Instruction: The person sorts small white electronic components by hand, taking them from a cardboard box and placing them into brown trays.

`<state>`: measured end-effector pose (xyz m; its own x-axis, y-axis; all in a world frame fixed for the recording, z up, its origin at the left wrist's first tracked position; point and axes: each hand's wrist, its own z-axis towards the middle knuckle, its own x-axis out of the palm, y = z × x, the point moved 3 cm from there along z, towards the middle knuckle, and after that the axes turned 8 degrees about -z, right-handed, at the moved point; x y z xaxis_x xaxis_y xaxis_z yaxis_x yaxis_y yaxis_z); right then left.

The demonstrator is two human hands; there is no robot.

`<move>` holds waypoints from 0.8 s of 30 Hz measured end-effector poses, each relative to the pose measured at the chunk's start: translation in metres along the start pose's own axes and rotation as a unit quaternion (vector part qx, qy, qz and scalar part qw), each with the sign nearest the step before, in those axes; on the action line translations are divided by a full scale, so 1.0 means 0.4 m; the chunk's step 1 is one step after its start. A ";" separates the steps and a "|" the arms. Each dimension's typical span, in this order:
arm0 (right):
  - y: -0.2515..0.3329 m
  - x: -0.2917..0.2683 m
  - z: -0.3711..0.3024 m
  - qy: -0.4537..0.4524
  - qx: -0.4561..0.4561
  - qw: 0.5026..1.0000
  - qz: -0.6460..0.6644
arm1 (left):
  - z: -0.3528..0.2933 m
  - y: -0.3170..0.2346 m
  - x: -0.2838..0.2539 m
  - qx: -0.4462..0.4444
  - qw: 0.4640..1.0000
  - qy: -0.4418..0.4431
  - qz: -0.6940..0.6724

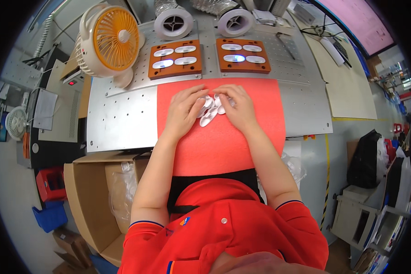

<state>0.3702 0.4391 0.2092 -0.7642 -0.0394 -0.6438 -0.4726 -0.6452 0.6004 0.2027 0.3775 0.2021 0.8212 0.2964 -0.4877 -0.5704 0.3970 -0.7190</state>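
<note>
Several small white oval shell pieces [208,118] lie in a loose pile on a red mat [214,153] in front of me. My left hand [184,110] curves around the pile's left side, thumb and fingers apart and touching the pieces. From the right, my right hand [239,108] cups the pile the same way, its fingertips over the upper pieces. Both hands partly hide the pile. Beyond the mat sit two orange-brown fixture blocks, a left block [175,70] and a right block [245,69], each with several white ovals in its slots. One slot in the right block glows blue.
On the perforated metal table [123,112] stands an orange-and-white fan [116,39] at far left. Two round duct mouths, one left [173,23] and one right [235,23], are behind the blocks. An open carton [84,196] stands below the table's left front edge.
</note>
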 end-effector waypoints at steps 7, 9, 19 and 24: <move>0.002 0.006 0.003 0.011 0.018 0.999 0.024 | -0.002 -0.003 -0.003 -0.010 1.000 -0.007 0.004; -0.001 0.004 0.002 0.009 0.019 1.000 0.013 | -0.002 -0.001 -0.003 -0.011 1.000 -0.006 0.001; 0.000 0.005 0.002 0.016 0.012 1.000 0.004 | -0.004 0.003 0.000 -0.015 1.000 -0.011 0.001; 0.002 0.003 0.002 0.013 0.016 1.000 0.010 | -0.003 0.003 -0.001 -0.010 1.000 -0.011 -0.002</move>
<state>0.3685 0.4392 0.2093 -0.7619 -0.0728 -0.6436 -0.4712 -0.6194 0.6279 0.2017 0.3766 0.2009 0.8228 0.3142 -0.4736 -0.5662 0.3817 -0.7305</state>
